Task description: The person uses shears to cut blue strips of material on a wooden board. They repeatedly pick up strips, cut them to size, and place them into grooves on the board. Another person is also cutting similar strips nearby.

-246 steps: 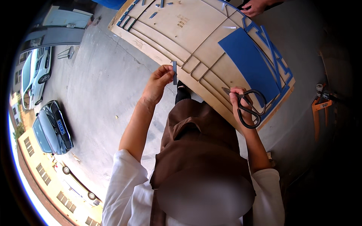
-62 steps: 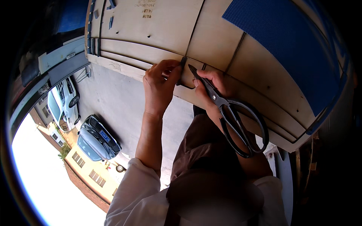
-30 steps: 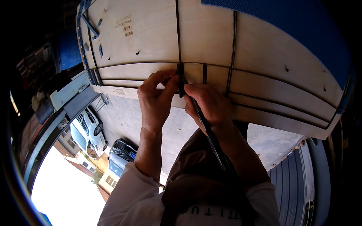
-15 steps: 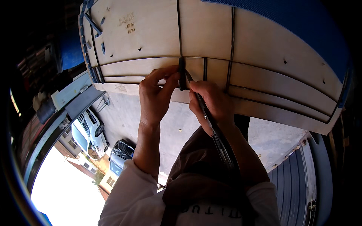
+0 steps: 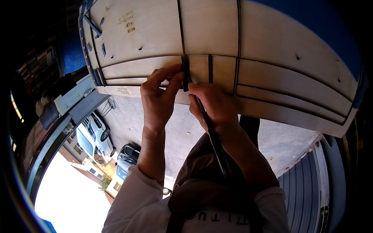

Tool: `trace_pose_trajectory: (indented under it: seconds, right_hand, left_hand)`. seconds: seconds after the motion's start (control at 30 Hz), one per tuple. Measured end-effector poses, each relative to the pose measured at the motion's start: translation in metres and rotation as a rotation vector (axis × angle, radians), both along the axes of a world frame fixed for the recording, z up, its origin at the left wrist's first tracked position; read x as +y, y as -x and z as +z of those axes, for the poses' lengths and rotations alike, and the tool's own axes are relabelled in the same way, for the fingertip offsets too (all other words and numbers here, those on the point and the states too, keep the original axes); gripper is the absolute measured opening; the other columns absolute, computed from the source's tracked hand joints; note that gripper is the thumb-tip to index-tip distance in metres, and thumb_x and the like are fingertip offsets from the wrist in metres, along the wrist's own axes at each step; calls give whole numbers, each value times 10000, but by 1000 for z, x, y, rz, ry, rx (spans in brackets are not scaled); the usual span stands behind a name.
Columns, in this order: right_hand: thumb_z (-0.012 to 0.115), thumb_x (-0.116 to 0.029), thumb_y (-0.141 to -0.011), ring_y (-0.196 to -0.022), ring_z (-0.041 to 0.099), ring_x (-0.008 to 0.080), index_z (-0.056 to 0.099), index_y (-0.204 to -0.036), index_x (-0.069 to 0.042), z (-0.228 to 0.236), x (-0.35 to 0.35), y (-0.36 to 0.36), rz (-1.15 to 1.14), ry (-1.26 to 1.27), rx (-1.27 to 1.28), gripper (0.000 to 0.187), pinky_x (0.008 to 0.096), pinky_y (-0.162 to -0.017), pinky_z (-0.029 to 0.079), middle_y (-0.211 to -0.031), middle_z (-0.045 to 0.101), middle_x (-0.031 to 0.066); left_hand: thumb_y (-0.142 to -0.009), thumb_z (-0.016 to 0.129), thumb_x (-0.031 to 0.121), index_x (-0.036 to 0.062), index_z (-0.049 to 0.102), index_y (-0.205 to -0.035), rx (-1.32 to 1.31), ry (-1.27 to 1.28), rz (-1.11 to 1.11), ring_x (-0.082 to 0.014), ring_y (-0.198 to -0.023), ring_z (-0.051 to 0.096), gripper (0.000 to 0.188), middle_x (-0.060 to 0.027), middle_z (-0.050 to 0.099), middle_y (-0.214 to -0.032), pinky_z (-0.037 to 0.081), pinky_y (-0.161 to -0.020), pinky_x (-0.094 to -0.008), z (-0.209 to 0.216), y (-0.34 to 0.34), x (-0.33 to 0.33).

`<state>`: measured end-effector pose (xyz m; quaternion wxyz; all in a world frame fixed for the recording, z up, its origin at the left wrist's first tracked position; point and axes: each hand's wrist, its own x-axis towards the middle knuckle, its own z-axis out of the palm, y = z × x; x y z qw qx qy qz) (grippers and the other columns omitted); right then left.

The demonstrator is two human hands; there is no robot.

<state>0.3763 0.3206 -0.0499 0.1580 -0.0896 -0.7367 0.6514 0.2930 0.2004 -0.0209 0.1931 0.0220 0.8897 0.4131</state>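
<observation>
A pale plywood board (image 5: 210, 23) with thin dark strips set in it as lines lies in front of me. At its near edge my left hand (image 5: 157, 97) pinches a short black ridged strip (image 5: 185, 70) between thumb and fingertips, the strip standing across the near lines. My right hand (image 5: 215, 103) is closed around a long, slim dark tool (image 5: 211, 136), whose exact kind I cannot make out. That tool runs back toward my body, while its tip is hidden by my right fingers, close against the black strip. Right of the hands sits another short dark strip (image 5: 210, 68).
Blue foam pieces (image 5: 92, 25) line the board's left side, with loose bits nearby. A blue textured sheet (image 5: 326, 35) covers the far right corner. Below spreads a grey floor (image 5: 287, 141). Parked cars (image 5: 95, 134) stand outside at left; a grey ribbed panel (image 5: 299, 186) is at lower right.
My right hand has moved slightly left, bringing the tool's tip up to the black strip and out of sight. My left hand keeps its pinch. The whole view has shifted a little.
</observation>
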Motion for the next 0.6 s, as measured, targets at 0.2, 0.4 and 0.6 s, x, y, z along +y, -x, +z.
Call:
trace_pose_trajectory:
  seconds: [0.2,0.4,0.6]
  right_hand:
    - [695,74,-740,-764,645,246,593,-1033,-8,-4,-5,-8,-8,66,-7,321,316,-666,528,-912,631,134]
    - [692,46,-693,-686,629,196,574,-1019,-35,-7,-10,-13,-124,-56,33,356,289,-540,526,-852,615,82]
    - [681,66,-663,-701,624,194,576,-1018,-27,-8,-14,-12,-122,-2,24,382,297,-587,524,-842,606,80]
  left_hand:
    - [-821,654,5,-15,666,-1020,54,31,-30,-113,-771,606,201,-75,637,-850,512,-665,-237,2,-3,3]
    - [-823,676,38,8,672,-1005,56,82,-49,-102,-765,593,184,-42,626,-835,501,-663,-237,6,-9,-1]
    - [-825,675,28,10,675,-1007,65,15,-54,-91,-753,584,183,-33,620,-820,482,-663,-225,0,-9,-4]
